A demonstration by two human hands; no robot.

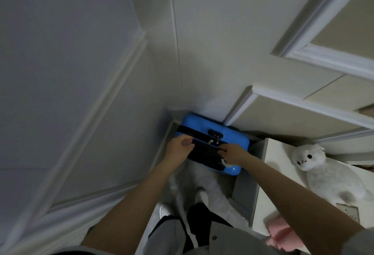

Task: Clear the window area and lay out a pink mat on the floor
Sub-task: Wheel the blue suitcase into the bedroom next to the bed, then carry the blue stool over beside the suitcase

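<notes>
A blue hard-shell suitcase with a black zipper band stands in the corner between the white wall and a cabinet. My left hand rests on its left edge with curled fingers. My right hand lies on the black band near the front right, fingers bent onto it; whether either hand truly grips is unclear. A pink folded piece, possibly the mat, lies at the lower right on the white surface, partly hidden by my right arm.
A white plush alpaca lies on a white ledge to the right. A panelled cabinet rises behind the suitcase. The white wall with moulding closes the left side. My feet in white socks stand in the narrow gap.
</notes>
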